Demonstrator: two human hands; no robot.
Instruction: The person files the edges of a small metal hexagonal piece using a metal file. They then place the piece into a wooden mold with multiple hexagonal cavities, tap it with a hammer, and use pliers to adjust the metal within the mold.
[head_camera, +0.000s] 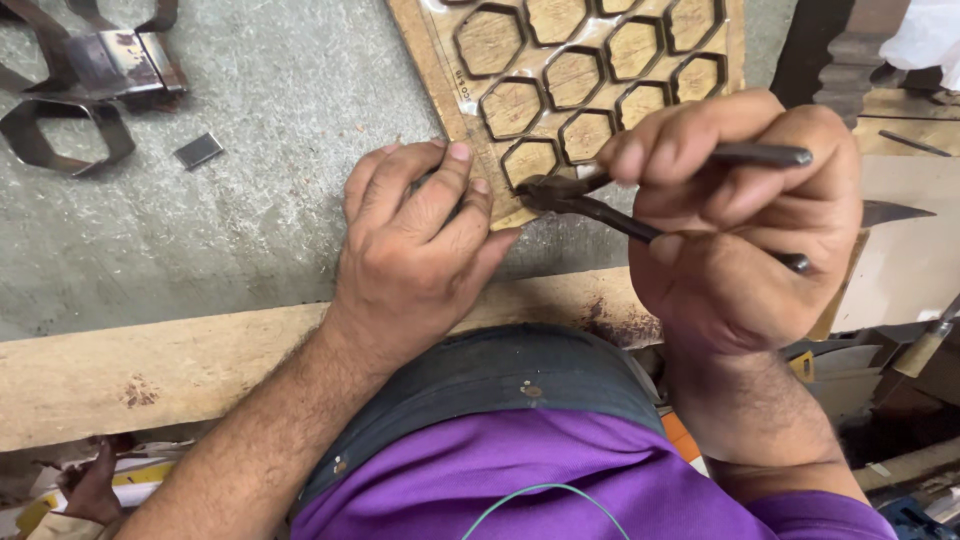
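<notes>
A wooden board (440, 70) carries a honeycomb of thin dark metal hexagon strips (575, 75) on a grey work surface. My right hand (745, 220) grips dark metal pliers (590, 200), whose jaws bite the strip of the nearest hexagon at the board's lower corner. My left hand (415, 250) lies flat, palm down, fingers pressing the board's lower edge next to the pliers' jaws. What lies under that palm is hidden.
Loose bent metal strips (75, 90) and a small flat metal piece (198, 150) lie at the far left. A wooden plank (170, 360) edges the bench in front of me. Cardboard pieces (905, 260) and a wooden-handled tool (925, 345) sit at the right.
</notes>
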